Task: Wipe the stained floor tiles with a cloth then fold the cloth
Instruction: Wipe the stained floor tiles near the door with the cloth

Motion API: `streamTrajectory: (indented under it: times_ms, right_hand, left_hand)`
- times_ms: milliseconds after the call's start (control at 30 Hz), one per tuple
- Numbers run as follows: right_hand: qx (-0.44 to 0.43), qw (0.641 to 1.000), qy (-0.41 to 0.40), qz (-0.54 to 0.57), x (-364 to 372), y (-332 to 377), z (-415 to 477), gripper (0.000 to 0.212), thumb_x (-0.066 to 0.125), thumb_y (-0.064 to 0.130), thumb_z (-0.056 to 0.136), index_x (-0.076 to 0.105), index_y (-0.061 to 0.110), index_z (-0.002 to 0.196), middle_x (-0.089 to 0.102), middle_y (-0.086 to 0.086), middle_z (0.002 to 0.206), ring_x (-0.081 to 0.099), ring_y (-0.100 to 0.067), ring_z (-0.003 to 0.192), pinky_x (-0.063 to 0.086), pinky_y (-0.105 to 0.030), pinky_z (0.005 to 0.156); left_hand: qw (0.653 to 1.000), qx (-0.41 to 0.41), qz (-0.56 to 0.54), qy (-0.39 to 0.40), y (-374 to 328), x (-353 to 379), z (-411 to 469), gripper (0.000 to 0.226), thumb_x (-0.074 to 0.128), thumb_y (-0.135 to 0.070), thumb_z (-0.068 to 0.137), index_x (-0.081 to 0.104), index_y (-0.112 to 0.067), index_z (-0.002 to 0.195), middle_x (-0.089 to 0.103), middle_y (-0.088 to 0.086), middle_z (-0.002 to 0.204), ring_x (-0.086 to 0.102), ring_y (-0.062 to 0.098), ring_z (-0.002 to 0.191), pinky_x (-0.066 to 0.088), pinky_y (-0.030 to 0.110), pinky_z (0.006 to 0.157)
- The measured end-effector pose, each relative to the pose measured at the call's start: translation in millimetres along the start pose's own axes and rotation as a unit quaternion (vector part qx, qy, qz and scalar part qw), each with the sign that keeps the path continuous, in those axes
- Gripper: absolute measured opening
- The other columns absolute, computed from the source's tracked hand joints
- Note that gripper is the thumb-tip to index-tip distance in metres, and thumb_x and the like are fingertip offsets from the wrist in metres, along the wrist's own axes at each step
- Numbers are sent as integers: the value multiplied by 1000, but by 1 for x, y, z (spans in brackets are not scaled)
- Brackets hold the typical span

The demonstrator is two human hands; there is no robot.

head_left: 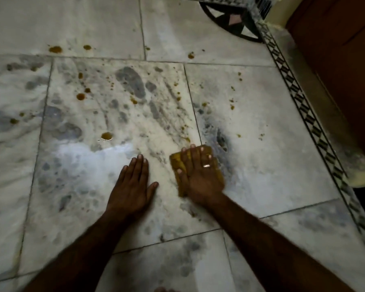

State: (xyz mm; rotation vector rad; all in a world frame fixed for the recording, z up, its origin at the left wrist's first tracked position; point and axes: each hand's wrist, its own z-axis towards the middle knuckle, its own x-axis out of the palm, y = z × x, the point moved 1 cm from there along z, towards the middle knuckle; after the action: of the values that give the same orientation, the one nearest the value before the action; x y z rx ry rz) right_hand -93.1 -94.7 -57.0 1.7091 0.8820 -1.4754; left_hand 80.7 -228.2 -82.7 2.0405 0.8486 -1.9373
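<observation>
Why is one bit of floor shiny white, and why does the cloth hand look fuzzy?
Head view: a light glares off the tile just beside the left hand; head view: the right hand on the cloth is slightly blurred.

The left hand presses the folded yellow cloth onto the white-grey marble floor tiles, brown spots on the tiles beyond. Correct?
No. The head view shows the right hand pressing the folded yellow cloth onto the white-grey marble floor tiles; the left hand lies flat on bare tile beside it. Brown spots lie beyond.
</observation>
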Motion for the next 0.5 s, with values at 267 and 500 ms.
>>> streamTrajectory:
  times_ms: [267, 500]
  right_hand:
    - [-14, 1000, -18, -7, 6, -46, -97, 58, 35, 41, 106, 36, 12, 156, 31, -16, 164, 25, -40, 153, 34, -64, 115]
    - [223, 975, -20, -6, 2, -104, 8, 65, 20, 48, 105, 26, 15, 161, 25, -15, 167, 24, -37, 154, 28, -61, 119]
  left_hand:
    - [998, 41, 2, -38, -3, 2, 27, 73, 29, -48, 101, 30, 1, 154, 26, 21, 163, 26, 33, 151, 17, 46, 123]
    - [998, 53, -6, -30, -7, 1, 34, 72, 30, -46, 99, 35, 3, 152, 29, 21, 162, 30, 33, 150, 24, 51, 121]
